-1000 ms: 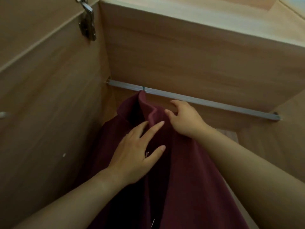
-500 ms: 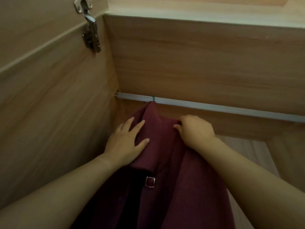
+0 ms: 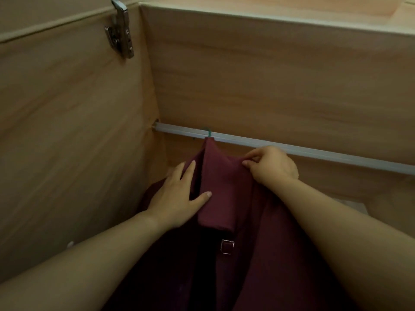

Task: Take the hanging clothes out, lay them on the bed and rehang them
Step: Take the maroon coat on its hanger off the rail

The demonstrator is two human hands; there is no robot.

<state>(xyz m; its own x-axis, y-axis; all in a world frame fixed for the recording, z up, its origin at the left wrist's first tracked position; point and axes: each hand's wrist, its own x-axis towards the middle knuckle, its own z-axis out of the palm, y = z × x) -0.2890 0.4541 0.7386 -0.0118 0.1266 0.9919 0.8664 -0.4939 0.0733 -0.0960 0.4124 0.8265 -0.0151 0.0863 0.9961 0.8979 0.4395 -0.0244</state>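
Two bare hands work on a dark maroon cloth garment (image 3: pixel 226 194) hanging by a green hanger hook (image 3: pixel 209 132) from a pale metal wardrobe rail (image 3: pixel 314 152). The left hand (image 3: pixel 179 196) lies flat, fingers spread, on its collar; the right hand (image 3: pixel 272 164) pinches the fabric's upper right edge.

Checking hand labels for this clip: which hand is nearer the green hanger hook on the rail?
Left, narrowly. The left hand lies flat on the maroon garment below-left of the green hanger hook; the right hand pinches the fabric further along, to its right.
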